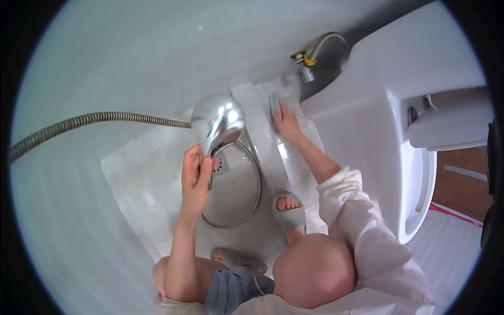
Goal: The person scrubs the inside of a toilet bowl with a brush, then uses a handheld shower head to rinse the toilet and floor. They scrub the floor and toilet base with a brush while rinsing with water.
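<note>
My left hand (pixel 197 169) grips the handle of a chrome shower head (pixel 218 118), whose rounded shiny back faces up. From it a metal shower hose (pixel 252 204) loops over the wet tiled floor around the round drain (pixel 217 163); a stretch of hose also crosses the wall side at the left. My right hand (pixel 287 123) reaches down near the wall and the toilet's base, with its fingers on a grey, flat, elongated object (pixel 274 112). That object is blurred, so its kind cannot be told.
A white ceramic toilet (pixel 354 106) stands at the right, its seat parts raised. Behind it are a wall valve (pixel 302 59) and a braided supply hose (pixel 330 36). My feet wear grey slippers (pixel 289 216). A low raised ledge (pixel 271 157) runs along the floor.
</note>
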### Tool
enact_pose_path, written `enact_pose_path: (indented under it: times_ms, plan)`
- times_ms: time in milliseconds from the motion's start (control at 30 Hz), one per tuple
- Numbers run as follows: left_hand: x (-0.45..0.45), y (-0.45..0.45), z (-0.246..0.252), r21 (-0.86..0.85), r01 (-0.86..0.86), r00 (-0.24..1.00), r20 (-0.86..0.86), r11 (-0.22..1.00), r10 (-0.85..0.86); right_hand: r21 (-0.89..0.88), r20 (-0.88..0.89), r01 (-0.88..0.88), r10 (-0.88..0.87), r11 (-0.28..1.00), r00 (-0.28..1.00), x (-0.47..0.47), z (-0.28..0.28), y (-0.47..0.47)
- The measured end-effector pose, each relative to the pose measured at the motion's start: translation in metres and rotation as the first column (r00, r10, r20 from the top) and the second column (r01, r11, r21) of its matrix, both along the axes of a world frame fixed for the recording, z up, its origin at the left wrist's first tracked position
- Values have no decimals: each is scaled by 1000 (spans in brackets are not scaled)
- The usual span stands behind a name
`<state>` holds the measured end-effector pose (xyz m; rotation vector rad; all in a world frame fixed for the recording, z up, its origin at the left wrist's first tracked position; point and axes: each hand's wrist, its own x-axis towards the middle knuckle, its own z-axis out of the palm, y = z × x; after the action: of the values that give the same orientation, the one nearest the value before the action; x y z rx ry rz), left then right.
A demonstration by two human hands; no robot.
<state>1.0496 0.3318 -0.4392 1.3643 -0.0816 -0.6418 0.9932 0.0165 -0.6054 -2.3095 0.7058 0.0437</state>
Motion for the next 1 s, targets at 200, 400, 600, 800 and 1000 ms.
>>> enact_pose_path:
  times_ms: [200,400,600,800,1000]
  plan:
    - [-6,-2,-6,99,9,1000,-24,995,-6,126,-46,27,-21,992,999,-15,-19,33]
    - [-6,-14,-2,134,29,999,-44,991,-23,234,28,14,-21,972,999,24,-28,17]
    - [10,-19,6,163,29,999,-35,986,-24,237,-114,-40,69,971,991,1,-3,31]
    - [3,-21,2,160,54,999,-18,986,-52,14,-160,155,-151,988,975,64,-8,-6]
    - [-7,-22,23,156,85,996,-12,984,-84,250,-199,715,-688,652,697,125,-17,-14]
